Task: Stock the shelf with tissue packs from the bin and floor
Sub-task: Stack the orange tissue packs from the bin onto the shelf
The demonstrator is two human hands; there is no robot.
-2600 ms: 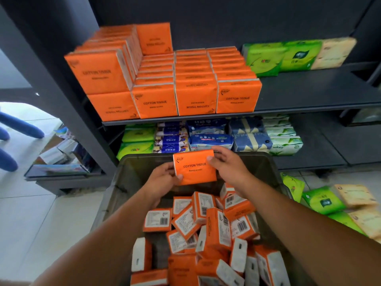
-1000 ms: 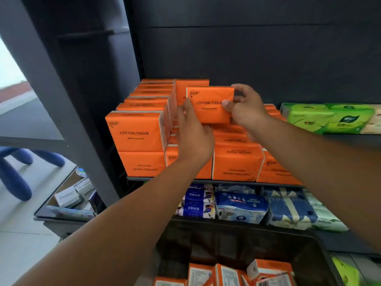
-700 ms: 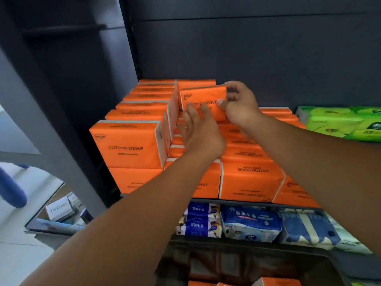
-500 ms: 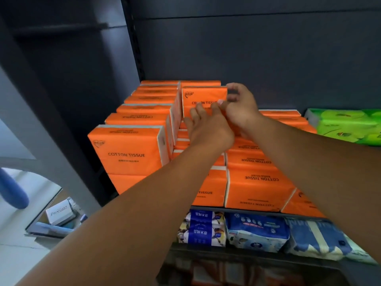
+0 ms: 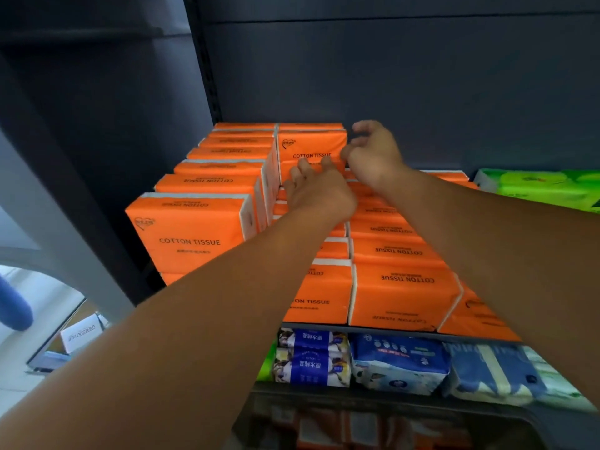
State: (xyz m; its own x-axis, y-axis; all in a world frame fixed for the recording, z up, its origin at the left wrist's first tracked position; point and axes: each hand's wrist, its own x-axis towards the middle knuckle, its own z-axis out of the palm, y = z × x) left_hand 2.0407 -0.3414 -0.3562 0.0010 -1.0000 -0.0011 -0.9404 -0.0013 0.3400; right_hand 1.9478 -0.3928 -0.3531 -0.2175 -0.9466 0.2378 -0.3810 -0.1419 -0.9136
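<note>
An orange "COTTON TISSUE" pack point(image 5: 310, 147) stands upright on top of the orange rows, at the back of the dark shelf point(image 5: 383, 330). My left hand point(image 5: 319, 191) lies flat in front of it, fingertips on its lower face. To its right, my right hand point(image 5: 373, 154) has loosely curled fingers, and its thumb touches the pack's right edge without a firm hold. More orange packs point(image 5: 194, 232) are stacked two high on the left. Blurred at the bottom edge is the grey bin point(image 5: 406, 414), with orange packs inside.
Green tissue packs point(image 5: 539, 186) lie on the same shelf at the right. Blue and white packs point(image 5: 397, 365) fill the shelf below. A grey upright post point(image 5: 61, 222) borders the shelf on the left. Beyond it are a white box point(image 5: 81, 332) and a blue object point(image 5: 13, 306).
Both hands lifted the orange pack out of the bin and stood it at the back of the orange stack. The right hand's grip has loosened and the left hand has gone flat.
</note>
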